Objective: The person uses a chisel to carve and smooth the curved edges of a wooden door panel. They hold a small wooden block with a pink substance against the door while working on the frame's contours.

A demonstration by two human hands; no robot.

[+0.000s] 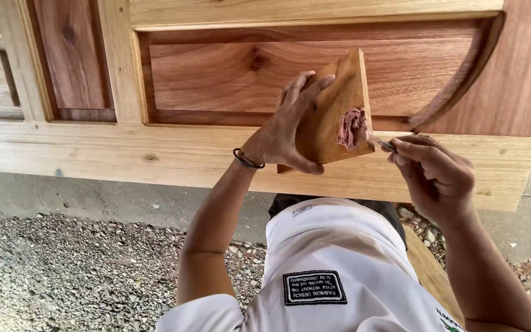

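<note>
I'm seeing the left hand gripping a small flat wood offcut, tilted up, fingers wrapped round its edge. A soft reddish-brown putty lump is sitting near its right edge. The right hand is pinching a thin metal blade, tip just beside the lump. Risk: the tilt is steep (putty looks wet, ridged), so the lump could be sliding off onto the white shirt. The panelled door behind is showing smooth grain, pale rails.
</note>
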